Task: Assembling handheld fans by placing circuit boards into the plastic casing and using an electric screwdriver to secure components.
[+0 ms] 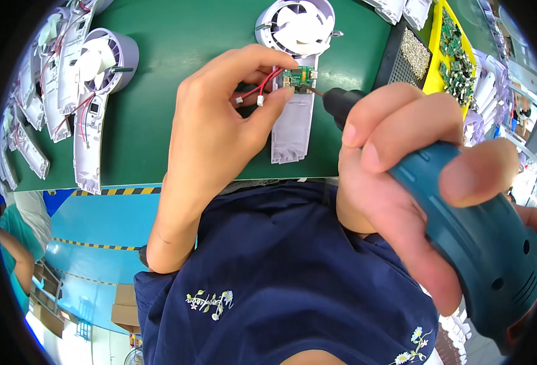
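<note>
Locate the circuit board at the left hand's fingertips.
In the head view, just right of upper centre, the circuit board sits on the white casing below the fan, between the left hand and teal screwdriver.

A fan [302,27] lies on the surface [201,30] at top centre, a circuit board [305,74] on its casing [291,128]; a power screwdriver [481,225] is right of the board. Upper left lies another fan [95,59]; upper right, a tray [397,56] left of a bin [437,36].

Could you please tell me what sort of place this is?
Most likely a factory assembly workshop: matching white fan units lie on a green worktable, a yellow tray holds many green circuit boards, and black-and-yellow striped tape marks the blue floor.
</note>
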The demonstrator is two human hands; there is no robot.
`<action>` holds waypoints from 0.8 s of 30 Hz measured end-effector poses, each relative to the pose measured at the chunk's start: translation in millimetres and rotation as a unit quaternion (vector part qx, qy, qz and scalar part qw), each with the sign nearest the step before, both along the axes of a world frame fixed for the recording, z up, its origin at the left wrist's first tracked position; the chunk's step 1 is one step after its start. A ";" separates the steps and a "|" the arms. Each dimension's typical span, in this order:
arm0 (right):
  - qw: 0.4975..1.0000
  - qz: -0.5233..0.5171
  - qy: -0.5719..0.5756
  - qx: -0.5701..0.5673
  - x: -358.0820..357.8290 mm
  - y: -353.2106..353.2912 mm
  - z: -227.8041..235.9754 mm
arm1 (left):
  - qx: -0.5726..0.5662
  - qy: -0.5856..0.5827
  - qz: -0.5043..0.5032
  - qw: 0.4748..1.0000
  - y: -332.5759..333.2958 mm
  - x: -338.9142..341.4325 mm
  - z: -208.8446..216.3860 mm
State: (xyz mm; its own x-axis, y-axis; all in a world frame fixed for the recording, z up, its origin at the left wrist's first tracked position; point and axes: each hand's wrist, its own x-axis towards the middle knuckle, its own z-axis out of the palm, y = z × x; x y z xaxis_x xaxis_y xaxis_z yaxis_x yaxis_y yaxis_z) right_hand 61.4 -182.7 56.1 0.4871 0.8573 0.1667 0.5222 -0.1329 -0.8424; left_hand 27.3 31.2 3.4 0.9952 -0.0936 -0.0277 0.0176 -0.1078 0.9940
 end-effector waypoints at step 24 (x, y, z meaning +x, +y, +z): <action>0.716 -0.517 0.405 0.237 -76.8 18.8 -6.1 | -0.101 0.000 -0.034 0.994 -17.0 -8.7 31.0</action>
